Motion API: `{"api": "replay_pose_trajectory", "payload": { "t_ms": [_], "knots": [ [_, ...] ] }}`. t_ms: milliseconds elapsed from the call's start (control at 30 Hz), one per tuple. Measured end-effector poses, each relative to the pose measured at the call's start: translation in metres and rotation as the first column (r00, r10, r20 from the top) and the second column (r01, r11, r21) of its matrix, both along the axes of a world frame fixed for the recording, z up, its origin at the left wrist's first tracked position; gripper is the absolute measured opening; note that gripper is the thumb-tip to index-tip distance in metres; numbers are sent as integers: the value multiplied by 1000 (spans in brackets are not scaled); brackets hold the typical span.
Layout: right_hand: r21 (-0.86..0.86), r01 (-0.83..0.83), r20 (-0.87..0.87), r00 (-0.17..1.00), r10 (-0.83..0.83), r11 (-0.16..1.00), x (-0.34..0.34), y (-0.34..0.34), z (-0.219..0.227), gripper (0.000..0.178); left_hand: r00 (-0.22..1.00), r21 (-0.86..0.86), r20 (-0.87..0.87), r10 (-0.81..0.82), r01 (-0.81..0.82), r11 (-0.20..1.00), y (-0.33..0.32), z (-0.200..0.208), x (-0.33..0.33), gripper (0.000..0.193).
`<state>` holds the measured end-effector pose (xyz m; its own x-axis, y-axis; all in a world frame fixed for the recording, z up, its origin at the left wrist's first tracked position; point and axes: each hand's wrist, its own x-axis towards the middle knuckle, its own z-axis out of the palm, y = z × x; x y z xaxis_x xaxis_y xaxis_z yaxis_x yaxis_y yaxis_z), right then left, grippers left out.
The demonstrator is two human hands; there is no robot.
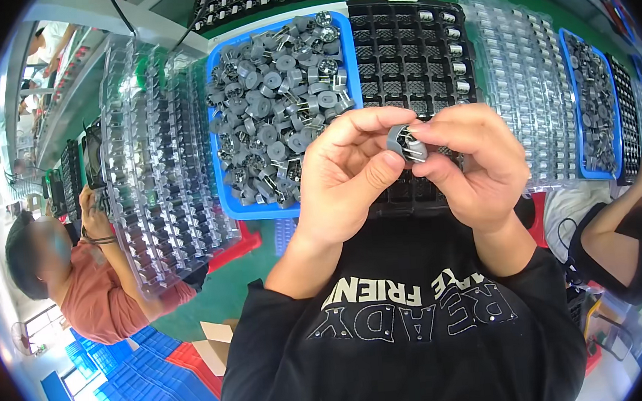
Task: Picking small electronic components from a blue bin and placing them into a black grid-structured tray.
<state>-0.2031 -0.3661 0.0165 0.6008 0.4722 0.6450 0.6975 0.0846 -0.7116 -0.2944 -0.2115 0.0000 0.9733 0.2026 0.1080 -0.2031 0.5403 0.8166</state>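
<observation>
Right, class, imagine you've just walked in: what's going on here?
A person in a black top holds a small grey part between the fingertips of the left hand and right hand. Beyond the left hand, a blue bin is heaped with round grey pieces, some showing metal pins. Beside it lies a black compartmented tray, partly hidden by the hands. Clear plastic trays stand further left, near another person in a rust-coloured top.
</observation>
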Motion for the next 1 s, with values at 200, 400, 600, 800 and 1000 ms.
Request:
{"api": "replay_pose_trajectory", "payload": {
  "t_ms": [200, 400, 600, 800, 1000],
  "knots": [
    [-55, 8, 46, 999, -5, 998, -3, -3, 1, 30, 1000, 21, -14, -18, 19, 1000, 3, -4, -4, 43],
    [-36, 46, -43, 998, -48, 998, -12, -1, -6, 24, 997, -7, 70, -35, 35, 999, 3, -12, 0, 33],
    [7, -32, -307, 951, 33, 999, -9, -20, -8, 15, 998, 345, -28, 56, -43, 938, -5, 2, -8, 44],
    [-661, 66, -112, 976, -185, 748, -27, -77, -24, 12, 903, 976, -37, 429, -60, 209, 36, 9, -32, 45],
    [-769, 142, 124, 990, -72, 623, -33, -87, -42, 15, 947, 996, -66, 316, 79, -29, 30, 0, -37, 43]
  ]
}}
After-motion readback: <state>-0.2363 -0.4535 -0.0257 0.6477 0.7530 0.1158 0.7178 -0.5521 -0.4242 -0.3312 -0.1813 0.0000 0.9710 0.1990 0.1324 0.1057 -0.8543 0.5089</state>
